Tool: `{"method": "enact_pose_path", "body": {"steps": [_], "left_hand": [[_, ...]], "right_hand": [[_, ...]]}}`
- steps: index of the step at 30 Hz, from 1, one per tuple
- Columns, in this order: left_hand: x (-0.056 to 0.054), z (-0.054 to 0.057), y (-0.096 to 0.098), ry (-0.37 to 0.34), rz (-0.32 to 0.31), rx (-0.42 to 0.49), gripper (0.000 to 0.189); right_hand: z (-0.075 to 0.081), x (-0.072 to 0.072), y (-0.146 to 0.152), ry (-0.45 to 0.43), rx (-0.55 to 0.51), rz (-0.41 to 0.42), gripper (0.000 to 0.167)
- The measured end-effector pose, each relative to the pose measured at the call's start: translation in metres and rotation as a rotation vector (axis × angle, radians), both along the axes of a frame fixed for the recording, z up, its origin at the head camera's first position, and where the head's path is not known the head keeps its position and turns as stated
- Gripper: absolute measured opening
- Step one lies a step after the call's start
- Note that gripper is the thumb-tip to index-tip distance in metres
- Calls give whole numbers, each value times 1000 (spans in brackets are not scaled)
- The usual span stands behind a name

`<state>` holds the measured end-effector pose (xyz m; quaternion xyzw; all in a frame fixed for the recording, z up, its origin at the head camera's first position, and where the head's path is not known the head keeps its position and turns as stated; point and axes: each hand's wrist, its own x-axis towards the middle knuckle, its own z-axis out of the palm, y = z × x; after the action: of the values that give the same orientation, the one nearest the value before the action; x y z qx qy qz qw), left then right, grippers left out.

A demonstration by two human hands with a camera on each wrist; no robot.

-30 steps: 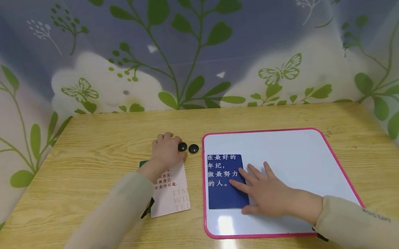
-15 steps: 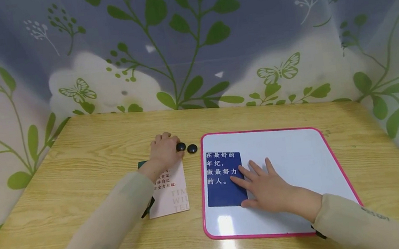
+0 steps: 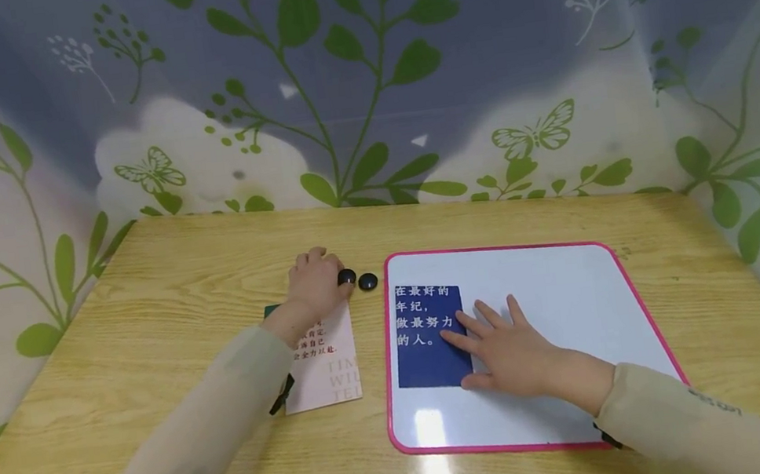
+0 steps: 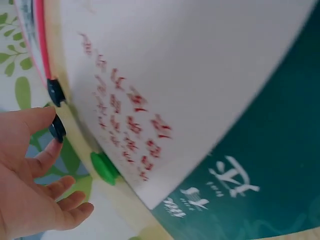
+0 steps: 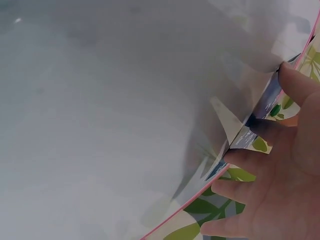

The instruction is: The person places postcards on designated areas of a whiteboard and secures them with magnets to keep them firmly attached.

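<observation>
In the head view my left hand (image 3: 315, 284) pinches a round black magnet (image 3: 347, 276) between thumb and index finger. The left wrist view shows that magnet (image 4: 57, 128) between the fingertips, the other fingers loosely bent. A second black magnet (image 3: 367, 281) lies on the table just right of it. My right hand (image 3: 519, 358) is spread flat, fingertips on the right edge of a dark blue card (image 3: 431, 361) with white characters. This card lies on the left part of a pink-rimmed whiteboard (image 3: 557, 286). In the right wrist view the straight fingers (image 5: 250, 160) touch the card's edge.
Under my left wrist lies a pale card (image 3: 322, 378) with red writing, overlapping a dark green card (image 4: 270, 150). A green magnet (image 4: 104, 167) sits by the pale card's edge. The wooden table (image 3: 178, 270) meets a leaf-patterned backdrop (image 3: 365, 112) behind.
The blue card has slid slightly away from the person along the whiteboard, the right hand moving with it. The left hand stays in place with the magnet.
</observation>
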<state>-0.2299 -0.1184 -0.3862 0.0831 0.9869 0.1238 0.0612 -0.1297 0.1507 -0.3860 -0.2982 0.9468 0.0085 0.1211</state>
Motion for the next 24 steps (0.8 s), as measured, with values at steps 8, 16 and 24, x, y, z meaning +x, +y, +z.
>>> {"method": "enact_pose_path", "body": {"steps": [8,16,24], "left_hand": [[5,11,19,24,-51,8,40],[11,16,41,28,-99,22,37],[14,21,59,34,-143,43,34]], "right_hand": [[1,0,1,0,-17,1,66],[-1,-1,1,4,-11,12,67],[0,-2,0,-2,14,8,68]]}}
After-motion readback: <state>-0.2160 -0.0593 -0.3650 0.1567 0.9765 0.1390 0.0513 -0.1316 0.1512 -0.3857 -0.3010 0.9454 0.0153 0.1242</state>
